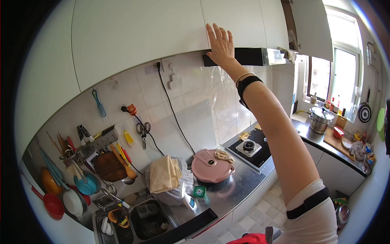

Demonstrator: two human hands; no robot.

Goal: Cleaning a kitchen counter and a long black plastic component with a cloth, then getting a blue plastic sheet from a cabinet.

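My right hand [221,45] is raised in front of the white upper cabinet door [237,21], near the seam between two doors. Its fingers point up and are spread, and the back of the hand faces me. It holds nothing; whether the palm touches the door cannot be told. Just behind the wrist runs the black range hood [248,56]. Farther right, one cabinet door [313,30] stands open beside the window. My left hand is out of view. Below lies the steel countertop [225,195] with a pink electric griddle [210,170] on it.
A gas stove [259,152] sits right of the griddle. A sink [149,222], a cloth-topped covered bulk [164,177] and a green-lidded jar [199,192] are at left. Utensils and scissors [143,134] hang on the tiles. A steel pot [320,120] stands by the window.
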